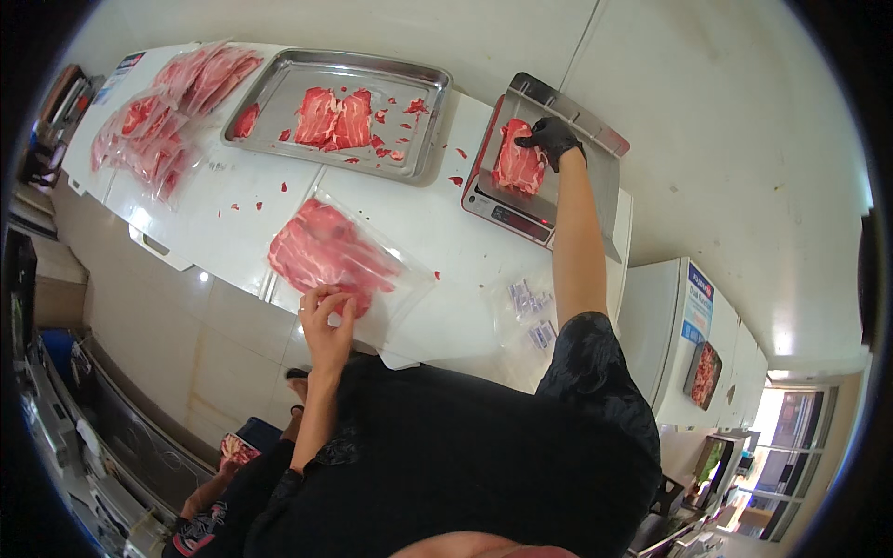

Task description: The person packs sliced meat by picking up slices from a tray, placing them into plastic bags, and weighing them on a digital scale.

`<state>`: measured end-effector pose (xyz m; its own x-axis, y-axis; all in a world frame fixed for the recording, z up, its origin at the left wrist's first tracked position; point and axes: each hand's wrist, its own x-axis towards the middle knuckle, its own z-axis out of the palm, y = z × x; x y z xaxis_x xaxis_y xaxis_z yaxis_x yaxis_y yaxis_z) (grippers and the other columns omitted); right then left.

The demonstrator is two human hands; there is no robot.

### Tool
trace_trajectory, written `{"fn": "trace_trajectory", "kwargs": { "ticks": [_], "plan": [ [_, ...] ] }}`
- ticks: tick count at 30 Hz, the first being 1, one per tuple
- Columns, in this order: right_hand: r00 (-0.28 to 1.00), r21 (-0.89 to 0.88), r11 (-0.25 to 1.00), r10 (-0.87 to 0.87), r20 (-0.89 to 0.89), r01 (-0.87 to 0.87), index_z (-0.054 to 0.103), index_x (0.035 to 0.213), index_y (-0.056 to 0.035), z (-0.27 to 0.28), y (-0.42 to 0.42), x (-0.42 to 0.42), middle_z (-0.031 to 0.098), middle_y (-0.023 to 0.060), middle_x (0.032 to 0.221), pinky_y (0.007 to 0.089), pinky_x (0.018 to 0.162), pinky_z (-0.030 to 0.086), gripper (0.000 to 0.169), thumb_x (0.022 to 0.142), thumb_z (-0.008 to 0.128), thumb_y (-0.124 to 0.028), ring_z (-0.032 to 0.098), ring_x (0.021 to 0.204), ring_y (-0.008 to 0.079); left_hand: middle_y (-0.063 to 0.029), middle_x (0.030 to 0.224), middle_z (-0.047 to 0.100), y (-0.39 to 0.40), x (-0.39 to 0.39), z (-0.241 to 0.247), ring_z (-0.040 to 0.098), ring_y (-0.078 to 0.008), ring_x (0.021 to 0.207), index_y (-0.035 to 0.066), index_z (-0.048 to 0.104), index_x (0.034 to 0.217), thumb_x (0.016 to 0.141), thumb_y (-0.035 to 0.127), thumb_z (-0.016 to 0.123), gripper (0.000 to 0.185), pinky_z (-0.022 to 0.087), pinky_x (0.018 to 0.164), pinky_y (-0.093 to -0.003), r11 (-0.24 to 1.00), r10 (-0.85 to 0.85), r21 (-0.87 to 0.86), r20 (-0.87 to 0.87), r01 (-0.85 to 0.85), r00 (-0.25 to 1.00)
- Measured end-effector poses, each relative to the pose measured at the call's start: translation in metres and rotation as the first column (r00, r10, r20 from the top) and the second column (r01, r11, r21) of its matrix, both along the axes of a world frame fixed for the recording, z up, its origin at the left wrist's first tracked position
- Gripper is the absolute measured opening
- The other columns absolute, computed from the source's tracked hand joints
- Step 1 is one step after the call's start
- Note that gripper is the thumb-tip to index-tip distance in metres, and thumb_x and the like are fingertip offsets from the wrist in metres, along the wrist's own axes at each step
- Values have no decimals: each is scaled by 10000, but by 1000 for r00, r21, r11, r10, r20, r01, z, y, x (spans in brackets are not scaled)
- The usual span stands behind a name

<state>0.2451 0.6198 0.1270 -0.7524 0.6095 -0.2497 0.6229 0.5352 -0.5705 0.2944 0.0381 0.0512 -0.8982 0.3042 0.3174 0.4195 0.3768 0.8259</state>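
Note:
My left hand (326, 326), bare with a ring on one finger, has its curled fingers and thumb on the near edge of a clear plastic bag (408, 293) of sliced red meat (324, 244). The bag lies flat on a white chest freezer lid near its front edge. My right hand (554, 141), in a black glove, grips the upper right edge of a stack of marbled meat slices (518, 164). That stack lies on the metal pan of a red digital scale (513, 217), whose display is lit. The right fingertips are partly hidden.
A steel tray (272, 84) holds two meat portions (335, 118) and scraps. Filled meat bags (157, 132) pile at far left. Small printed packets (531, 307) lie by my right forearm. Meat bits dot the lid. Another person's hand (227, 469) holds a meat container (238, 450) at lower left.

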Motion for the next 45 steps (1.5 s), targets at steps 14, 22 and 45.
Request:
{"fn": "trace_trajectory", "kwargs": {
  "ticks": [14, 22, 45],
  "plan": [
    [977, 180, 961, 215, -7, -210, 675, 864, -35, -26, 20, -13, 632, 99, 794, 451, 651, 481, 379, 688, 914, -272, 559, 717, 223, -106, 1042, 654, 14, 16, 12, 600, -299, 1025, 52, 737, 922, 811, 87, 769, 120, 441, 917, -412, 997, -56, 46, 16, 55, 998],
    [975, -217, 955, 172, -140, -200, 669, 830, -11, -19, 13, -16, 625, 97, 697, 399, 537, 448, 281, 743, 859, -199, 599, 598, 202, -64, 1018, 642, 27, 24, 7, 613, -265, 969, 94, 732, 920, 835, 119, 771, 97, 451, 881, -417, 984, -180, -22, -44, 179, 983],
    [632, 21, 947, 231, -739, -321, 671, 1212, -15, 30, 14, 93, 712, 70, 1169, 326, 990, 494, 241, 980, 671, -84, 652, 1088, 170, -79, 1021, 695, 65, -31, 19, 652, -243, 962, 74, 735, 972, 847, 129, 719, 138, 520, 813, -359, 891, -420, 143, -100, 431, 902]
  ]
}}
